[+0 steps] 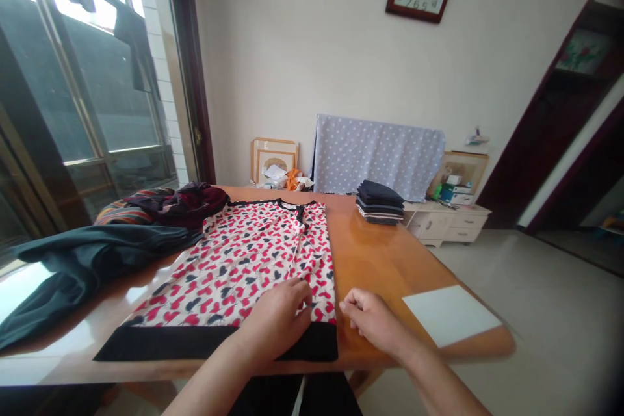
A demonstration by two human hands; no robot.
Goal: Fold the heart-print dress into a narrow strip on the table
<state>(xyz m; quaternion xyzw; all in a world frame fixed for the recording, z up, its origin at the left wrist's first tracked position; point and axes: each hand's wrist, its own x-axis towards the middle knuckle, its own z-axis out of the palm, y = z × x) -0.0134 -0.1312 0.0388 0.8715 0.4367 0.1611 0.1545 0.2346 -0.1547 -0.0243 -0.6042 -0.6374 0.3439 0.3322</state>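
Note:
A top printed with red and dark hearts lies spread on the wooden table, its black neckline away from me and its wide black hem towards me. My left hand is over the lower right of the top, fingers curled. The palm faces away, so anything between the fingers is hidden. Just beyond the top's right edge, my right hand hovers over the table with its fingers bent in and nothing visible in them. A pale, flat rectangular sheet lies to the right of that hand.
On the wooden table, a stack of folded dark clothes stands at the far edge. Dark green clothing and a maroon and striped heap lie at the left. Beyond are a dotted cloth and a low cabinet.

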